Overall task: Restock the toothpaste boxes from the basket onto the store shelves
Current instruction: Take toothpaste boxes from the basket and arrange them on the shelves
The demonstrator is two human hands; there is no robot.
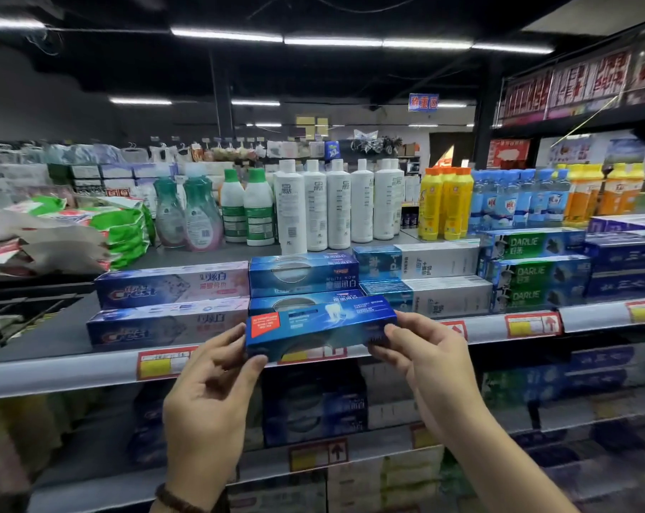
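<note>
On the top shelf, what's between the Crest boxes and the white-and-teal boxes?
Head view: two stacked blue boxes, directly behind the held blue box.

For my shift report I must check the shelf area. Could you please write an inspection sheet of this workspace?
Surface: grey shelf, price tags on its front rail.
Job's things: blue toothpaste box held before a stack of matching boxes; Crest boxes left, Darlie boxes right; basket not seen.
Clutter: crumpled bags far left.
Grips: left hand and right hand each pinch one end of the box.
Cables: thin wire under the ceiling.
Surroundings: white bottles behind, strip lights above.
</note>
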